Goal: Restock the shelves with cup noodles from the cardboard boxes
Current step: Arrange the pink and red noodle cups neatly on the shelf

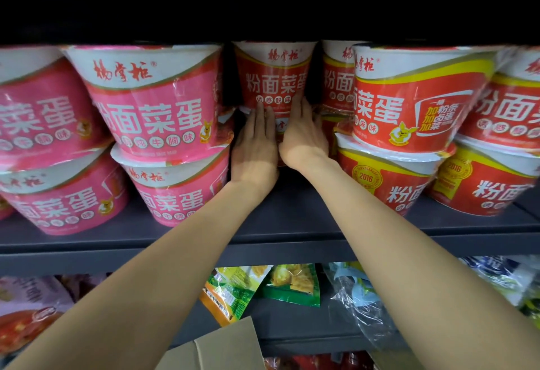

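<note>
Starting nearest you, the brown cardboard box flap (225, 346) sits below your forearms, contents unseen, so remaining stock cannot be judged. On the grey metal shelf (263, 241), pink and red cups stand two high on both sides. Your left hand (254, 147) and right hand (302, 138), fingers straight, press flat against the lower red cup noodle tub (277, 131) under another at the back of the centre gap, with empty shelf in front, apparently unfilled.

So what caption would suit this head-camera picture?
Both hands, left and right, press a red cup stack back between pink cups.
</note>
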